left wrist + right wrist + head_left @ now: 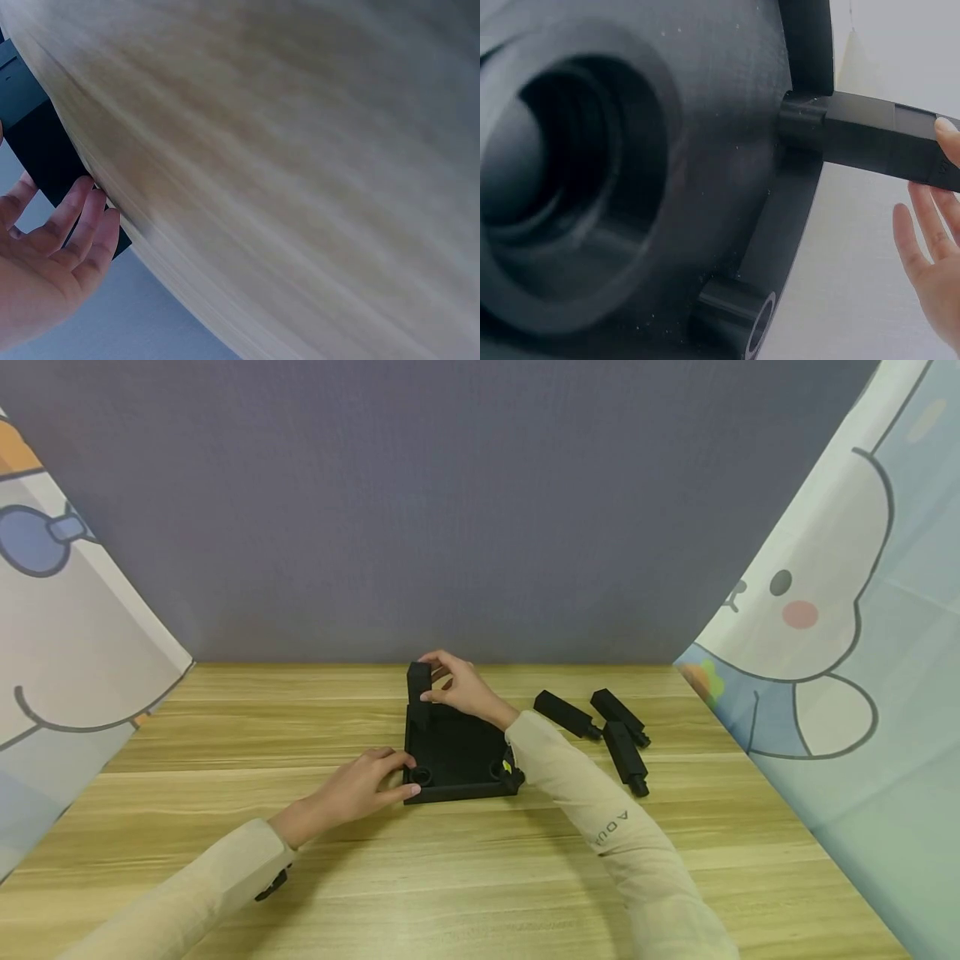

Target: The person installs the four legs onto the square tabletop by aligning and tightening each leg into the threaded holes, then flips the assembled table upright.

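A black square base (457, 747) with raised walls and round corner sockets (422, 776) lies on the table. At its far left corner a blocky black leg (418, 683) stands upright, its narrow end down in the corner. My right hand (467, 687) grips this leg near the top between thumb and fingers. In the right wrist view the leg (862, 131) meets the base's wall, and a large round socket (641, 187) fills the left side. My left hand (358, 787) holds the base's near left corner, thumb at the front wall and fingers along the left side.
Three loose black legs (566, 714) lie on the wooden table (300, 718) to the right of the base, close together. A grey panel (435, 510) rises behind the table. Printed cloths (840, 568) hang at both sides.
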`<state>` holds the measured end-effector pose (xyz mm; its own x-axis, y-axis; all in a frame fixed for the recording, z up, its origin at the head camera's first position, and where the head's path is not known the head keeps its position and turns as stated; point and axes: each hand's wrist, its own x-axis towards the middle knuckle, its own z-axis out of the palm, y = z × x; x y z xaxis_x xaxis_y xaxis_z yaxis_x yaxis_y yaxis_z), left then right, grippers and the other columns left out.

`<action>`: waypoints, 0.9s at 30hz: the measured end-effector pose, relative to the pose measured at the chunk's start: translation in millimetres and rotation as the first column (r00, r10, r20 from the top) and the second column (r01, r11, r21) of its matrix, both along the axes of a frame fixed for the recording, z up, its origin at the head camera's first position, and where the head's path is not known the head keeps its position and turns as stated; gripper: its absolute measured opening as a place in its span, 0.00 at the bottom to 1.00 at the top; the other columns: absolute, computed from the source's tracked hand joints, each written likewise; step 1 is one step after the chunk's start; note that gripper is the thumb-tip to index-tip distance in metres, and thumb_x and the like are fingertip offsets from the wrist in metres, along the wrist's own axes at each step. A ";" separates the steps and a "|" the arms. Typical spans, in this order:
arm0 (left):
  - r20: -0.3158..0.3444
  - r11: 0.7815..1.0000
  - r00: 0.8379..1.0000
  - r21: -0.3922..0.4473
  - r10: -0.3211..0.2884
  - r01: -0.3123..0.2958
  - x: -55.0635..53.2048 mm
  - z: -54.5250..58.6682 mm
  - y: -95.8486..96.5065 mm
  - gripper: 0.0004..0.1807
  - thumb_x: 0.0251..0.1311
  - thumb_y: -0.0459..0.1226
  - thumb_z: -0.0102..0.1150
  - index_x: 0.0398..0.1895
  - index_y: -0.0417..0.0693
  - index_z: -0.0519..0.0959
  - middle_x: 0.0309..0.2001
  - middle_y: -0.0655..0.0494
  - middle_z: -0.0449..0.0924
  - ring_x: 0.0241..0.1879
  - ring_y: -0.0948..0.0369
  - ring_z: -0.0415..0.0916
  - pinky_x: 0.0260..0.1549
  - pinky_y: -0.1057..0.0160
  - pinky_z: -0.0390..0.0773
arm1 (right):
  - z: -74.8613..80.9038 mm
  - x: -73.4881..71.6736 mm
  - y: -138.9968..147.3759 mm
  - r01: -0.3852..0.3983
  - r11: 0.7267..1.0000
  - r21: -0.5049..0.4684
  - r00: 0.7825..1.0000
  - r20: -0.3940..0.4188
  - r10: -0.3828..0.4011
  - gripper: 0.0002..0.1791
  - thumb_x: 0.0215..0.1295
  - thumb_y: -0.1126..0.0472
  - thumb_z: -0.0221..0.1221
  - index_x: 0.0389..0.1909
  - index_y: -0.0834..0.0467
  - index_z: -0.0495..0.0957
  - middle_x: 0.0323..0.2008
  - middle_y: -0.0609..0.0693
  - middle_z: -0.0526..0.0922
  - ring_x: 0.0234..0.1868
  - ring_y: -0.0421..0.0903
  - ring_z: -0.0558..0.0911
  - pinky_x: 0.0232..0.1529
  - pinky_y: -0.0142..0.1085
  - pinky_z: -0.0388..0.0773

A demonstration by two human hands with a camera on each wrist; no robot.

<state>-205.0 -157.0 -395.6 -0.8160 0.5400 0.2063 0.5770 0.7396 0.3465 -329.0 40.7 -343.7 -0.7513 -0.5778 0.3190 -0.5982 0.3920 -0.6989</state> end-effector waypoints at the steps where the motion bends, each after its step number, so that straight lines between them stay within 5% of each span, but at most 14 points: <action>1: 0.000 1.000 1.000 0.000 0.001 -0.001 0.0 -0.1 0.0 0.22 0.58 0.54 0.54 0.48 0.52 0.76 0.46 0.52 0.77 0.35 0.64 0.74 0.33 0.63 0.77 | 0.8 -0.2 0.5 -0.007 1.000 0.006 1.000 0.005 0.007 0.28 0.55 0.61 0.64 0.57 0.54 0.67 0.50 0.52 0.74 0.47 0.49 0.77 0.40 0.34 0.78; 9: -0.009 1.000 1.000 -0.003 -0.005 0.005 -0.4 -0.7 -0.7 0.22 0.58 0.55 0.53 0.48 0.52 0.76 0.45 0.53 0.78 0.31 0.66 0.72 0.31 0.66 0.75 | 3.6 0.8 2.1 -0.017 1.000 0.013 0.999 0.029 0.017 0.27 0.56 0.62 0.63 0.57 0.56 0.68 0.49 0.53 0.74 0.47 0.51 0.77 0.42 0.35 0.78; 19: -0.009 1.000 1.000 0.013 -0.018 0.018 -0.8 -1.3 -0.9 0.22 0.59 0.55 0.52 0.48 0.51 0.76 0.45 0.53 0.77 0.33 0.65 0.73 0.32 0.65 0.76 | -2.5 1.6 0.7 0.024 1.000 0.012 0.999 -0.035 -0.023 0.28 0.54 0.59 0.65 0.56 0.57 0.69 0.46 0.53 0.76 0.43 0.48 0.78 0.37 0.31 0.77; 27: -0.004 1.000 1.000 0.013 -0.015 0.015 -0.3 -1.3 -1.2 0.22 0.59 0.55 0.53 0.48 0.52 0.76 0.45 0.53 0.77 0.34 0.64 0.74 0.32 0.65 0.76 | 3.8 -0.4 1.7 -0.037 0.998 0.042 0.999 -0.002 0.037 0.31 0.55 0.60 0.64 0.60 0.56 0.65 0.57 0.53 0.70 0.50 0.49 0.75 0.43 0.37 0.77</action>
<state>-205.3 -158.2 -396.9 -0.8071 0.5493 0.2164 0.5892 0.7264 0.3537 -329.4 42.4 -339.9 -0.7281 -0.6182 0.2961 -0.6150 0.3984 -0.6805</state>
